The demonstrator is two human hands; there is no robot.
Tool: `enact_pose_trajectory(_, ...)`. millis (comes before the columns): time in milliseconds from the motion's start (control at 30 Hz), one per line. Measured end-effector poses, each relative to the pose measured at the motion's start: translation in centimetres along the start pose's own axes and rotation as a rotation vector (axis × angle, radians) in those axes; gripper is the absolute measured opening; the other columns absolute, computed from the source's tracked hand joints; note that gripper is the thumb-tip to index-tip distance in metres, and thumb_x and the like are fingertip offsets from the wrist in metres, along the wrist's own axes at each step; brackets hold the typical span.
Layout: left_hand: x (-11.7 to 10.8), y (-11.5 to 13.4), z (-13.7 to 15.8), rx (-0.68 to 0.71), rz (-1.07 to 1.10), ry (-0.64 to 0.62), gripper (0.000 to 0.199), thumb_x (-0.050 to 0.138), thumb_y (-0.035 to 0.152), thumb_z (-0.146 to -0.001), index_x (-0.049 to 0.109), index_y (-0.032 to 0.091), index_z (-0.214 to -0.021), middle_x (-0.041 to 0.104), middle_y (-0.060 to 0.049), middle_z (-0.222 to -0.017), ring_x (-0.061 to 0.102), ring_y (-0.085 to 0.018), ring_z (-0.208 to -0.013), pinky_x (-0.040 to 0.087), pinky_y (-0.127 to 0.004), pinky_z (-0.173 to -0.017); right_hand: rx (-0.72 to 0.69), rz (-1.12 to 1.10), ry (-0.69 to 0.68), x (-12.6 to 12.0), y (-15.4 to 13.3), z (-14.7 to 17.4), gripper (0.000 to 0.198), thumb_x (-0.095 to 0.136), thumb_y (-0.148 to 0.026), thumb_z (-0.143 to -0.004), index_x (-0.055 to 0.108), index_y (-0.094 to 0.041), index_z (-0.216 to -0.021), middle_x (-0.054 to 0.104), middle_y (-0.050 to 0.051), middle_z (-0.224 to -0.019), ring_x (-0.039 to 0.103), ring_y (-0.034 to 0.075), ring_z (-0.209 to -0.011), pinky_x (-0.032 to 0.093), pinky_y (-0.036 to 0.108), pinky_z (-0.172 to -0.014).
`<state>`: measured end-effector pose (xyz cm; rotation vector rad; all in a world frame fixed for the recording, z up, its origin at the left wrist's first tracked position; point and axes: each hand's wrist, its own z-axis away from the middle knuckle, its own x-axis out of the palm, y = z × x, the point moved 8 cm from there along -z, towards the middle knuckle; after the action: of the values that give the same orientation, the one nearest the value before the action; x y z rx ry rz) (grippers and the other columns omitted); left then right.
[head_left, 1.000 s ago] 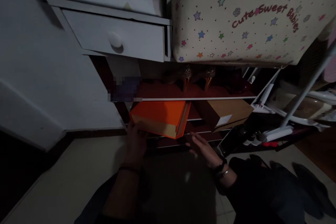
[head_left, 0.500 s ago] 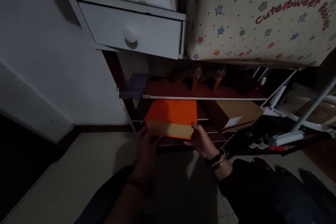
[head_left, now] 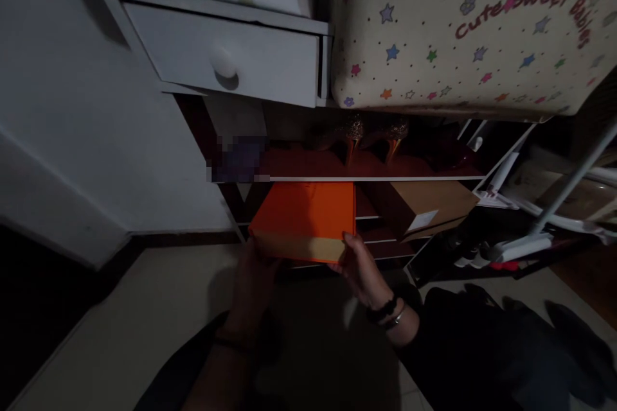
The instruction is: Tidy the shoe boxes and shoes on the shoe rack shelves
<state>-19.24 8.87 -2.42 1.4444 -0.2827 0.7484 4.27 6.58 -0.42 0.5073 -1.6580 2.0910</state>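
Note:
An orange box (head_left: 308,210) with a pale front side juts out of the lower shelf, its rear part still under the shelf board above. My right hand (head_left: 359,270) grips its front right corner, thumb on the edge and fingers below. At the front left corner, my left hand (head_left: 253,279) holds the box from the side and beneath; deep shadow hides part of its fingers. On the same shelf, to the right, lies a brown cardboard box (head_left: 434,202) with a white label, apart from my hands.
Gold high-heeled shoes (head_left: 354,135) stand on the red-brown shelf (head_left: 308,164) above. Higher up are a white drawer (head_left: 270,58) and a star-patterned cover (head_left: 434,32). A wall (head_left: 87,141) bounds the left. A grey pole (head_left: 573,180) leans at the right.
The orange box has come further out of the shelf toward me, with both hands on it. The whole view has shifted slightly.

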Motion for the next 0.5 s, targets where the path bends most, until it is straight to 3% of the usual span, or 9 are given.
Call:
enact_pose_trajectory(133, 0.7, 1.0, 0.3, 0.06, -0.109, 0.0, 0.042, 0.077, 0.041, -0.085, 0.071, 0.034, -0.126, 0.066, -0.004, -0.136, 0.068, -0.023, -0.114, 0.059, -0.037, -0.094, -0.066, -0.076, 0.039, 3.0, 1.9, -1.3, 0.074, 0.082, -0.065, -0.085, 0.051, -0.032, -0.143, 0.067, 0.003, -0.147, 0.067, 0.022, -0.126, 0.057, 0.033, -0.094)
enact_pose_trajectory(300, 0.9, 0.9, 0.5, 0.033, -0.145, 0.007, 0.05, 0.075, 0.045, -0.09, 0.066, 0.038, -0.138, 0.065, -0.005, -0.143, 0.066, -0.025, -0.124, 0.057, -0.04, -0.097, -0.146, 0.058, -0.228, 6.4, 3.3, -2.8, 0.102, 0.086, -0.06, -0.084, 0.029, -0.034, -0.165, 0.061, 0.005, -0.155, 0.061, 0.023, -0.136, 0.048, 0.043, -0.119)
enact_pose_trajectory(400, 0.8, 0.3, 0.4, -0.003, -0.132, 0.032, 0.046, 0.077, 0.046, -0.09, 0.067, 0.036, -0.134, 0.067, -0.006, -0.138, 0.067, -0.025, -0.121, 0.058, -0.041, -0.096, -0.141, 0.254, -0.35, 4.8, 3.4, -3.2, 0.103, 0.089, -0.052, -0.083, 0.032, -0.03, -0.166, 0.068, 0.005, -0.139, 0.064, 0.024, -0.128, 0.049, 0.043, -0.116)
enact_pose_trajectory(500, 0.4, -0.2, 0.1, -0.004, -0.095, 0.056, 0.041, 0.079, 0.042, -0.089, 0.068, 0.035, -0.129, 0.068, -0.005, -0.133, 0.068, -0.024, -0.118, 0.058, -0.041, -0.095, -0.081, 0.515, -0.39, 0.7, 2.9, -2.7, 0.097, 0.087, -0.052, -0.084, 0.039, -0.026, -0.164, 0.07, 0.008, -0.13, 0.067, 0.024, -0.118, 0.052, 0.045, -0.11)
